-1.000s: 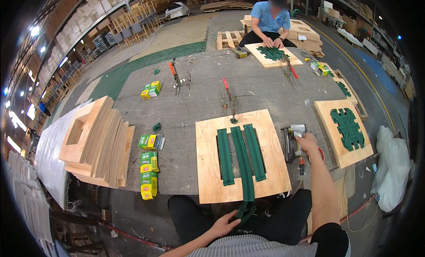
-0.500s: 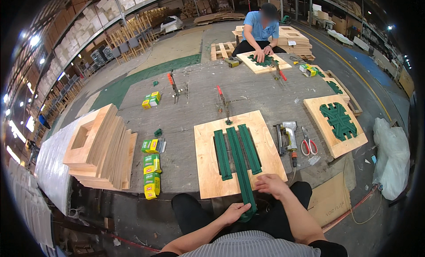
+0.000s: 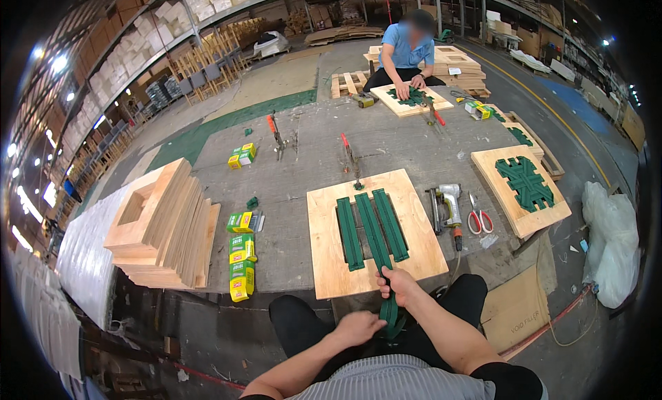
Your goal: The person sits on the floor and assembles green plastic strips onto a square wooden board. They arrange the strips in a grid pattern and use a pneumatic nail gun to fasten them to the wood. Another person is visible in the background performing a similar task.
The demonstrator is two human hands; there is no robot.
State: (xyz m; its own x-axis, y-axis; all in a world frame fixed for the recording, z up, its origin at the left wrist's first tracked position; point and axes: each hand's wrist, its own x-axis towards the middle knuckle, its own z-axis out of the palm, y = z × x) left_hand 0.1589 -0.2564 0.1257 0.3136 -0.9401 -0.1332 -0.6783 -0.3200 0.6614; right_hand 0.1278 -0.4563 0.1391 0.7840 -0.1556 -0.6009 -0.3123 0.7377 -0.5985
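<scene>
A wooden frame panel (image 3: 331,276) with a cut-out lies in front of me. Green webbing straps run lengthwise across the opening: a left strap (image 3: 350,234), a right strap (image 3: 391,224) and a longer middle strap (image 3: 372,231) that continues over the near edge. My right hand (image 3: 400,286) is closed around this middle strap just at the panel's near edge. Lower down, over my lap, my left hand (image 3: 358,327) has its fingers bent against the strap's hanging tail. A red-handled toggle clamp (image 3: 349,155) stands at the panel's far edge.
Right of the panel lie a staple gun (image 3: 451,208) and red-handled scissors (image 3: 480,215), then a finished-looking webbed panel (image 3: 493,186). Yellow-green boxes (image 3: 242,248) and stacked wooden frames (image 3: 155,224) stand left. Across the table a person (image 3: 408,52) handles another webbed panel (image 3: 407,109).
My right hand has moved left from beside the strap and closed on it. The left hand has shifted slightly along the strap's tail. The view has moved a little.
</scene>
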